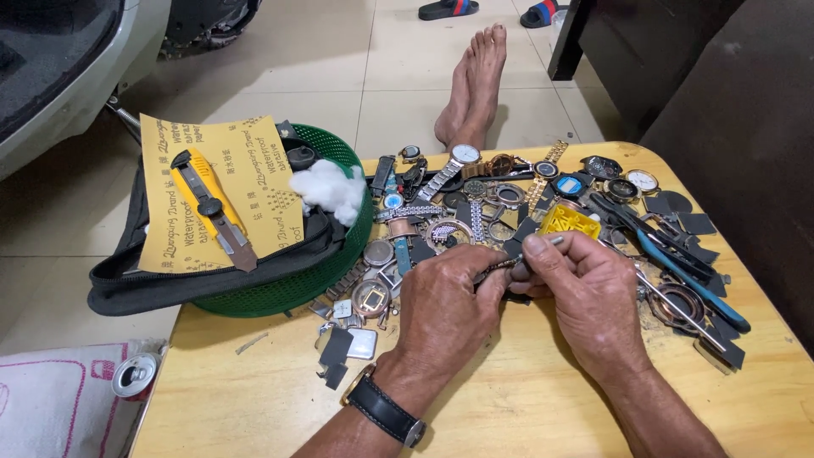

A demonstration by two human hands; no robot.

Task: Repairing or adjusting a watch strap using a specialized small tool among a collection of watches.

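Observation:
My left hand (448,298) and my right hand (585,293) meet over the middle of a wooden table (509,399). Together they pinch a small dark metal watch part (502,268) between the fingertips. My right hand also grips a thin metal tool (553,242) that points at the part. A dark-strapped wristwatch (383,410) sits on my left wrist. Several watches, cases, bands and dark loose pieces (475,199) lie spread on the table just beyond my hands. A small yellow plastic piece (570,220) rests beside my right hand.
A green basket (292,284) at the left holds a black pouch, yellow sandpaper (212,191), a yellow utility knife (208,203) and white cotton (326,188). Blue-handled pliers (678,259) lie at the right. A can (134,375) stands on the floor. Bare feet (475,80) stretch past the table.

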